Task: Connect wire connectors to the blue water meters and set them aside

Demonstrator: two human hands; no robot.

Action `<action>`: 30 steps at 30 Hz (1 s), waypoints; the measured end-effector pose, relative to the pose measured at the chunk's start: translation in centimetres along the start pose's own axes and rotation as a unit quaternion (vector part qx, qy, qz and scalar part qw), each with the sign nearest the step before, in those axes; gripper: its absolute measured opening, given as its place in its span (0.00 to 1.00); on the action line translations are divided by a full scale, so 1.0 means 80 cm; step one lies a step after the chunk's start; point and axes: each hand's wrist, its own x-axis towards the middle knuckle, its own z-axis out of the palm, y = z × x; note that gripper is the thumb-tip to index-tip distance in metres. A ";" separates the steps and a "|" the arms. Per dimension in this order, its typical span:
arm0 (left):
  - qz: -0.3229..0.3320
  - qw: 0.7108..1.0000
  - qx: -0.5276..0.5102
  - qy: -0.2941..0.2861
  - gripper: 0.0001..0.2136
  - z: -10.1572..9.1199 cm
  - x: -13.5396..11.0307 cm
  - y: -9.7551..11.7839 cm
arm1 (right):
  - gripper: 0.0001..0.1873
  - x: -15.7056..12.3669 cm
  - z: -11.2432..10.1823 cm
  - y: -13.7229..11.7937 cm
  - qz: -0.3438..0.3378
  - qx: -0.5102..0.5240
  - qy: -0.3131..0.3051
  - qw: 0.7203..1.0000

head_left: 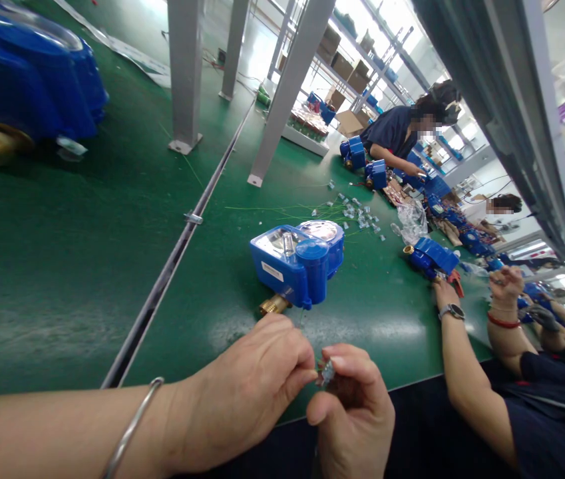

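Note:
My left hand (249, 392) and my right hand (352, 406) meet at the near edge of the green work surface (87, 266), fingers pinched together on a small clear plastic part (327, 371) held between them. A thin bangle sits on my left wrist. Just beyond my hands lies a blue water meter (299, 261) with a clear lid and a brass fitting pointing toward me. A thin wire seems to hang from the meter toward my fingers.
A second blue meter (22, 80) sits at the far left. Loose clear plastic parts (357, 211) and green wires lie scattered beyond the meter. A co-worker's arms (466, 346) rest at my right beside another blue meter (432, 258). More people work farther along. Grey posts stand on the belt.

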 end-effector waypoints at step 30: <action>-0.256 0.936 -0.240 -0.034 0.05 -0.011 0.019 0.000 | 0.32 0.018 0.006 -0.012 0.015 0.023 0.017 0.999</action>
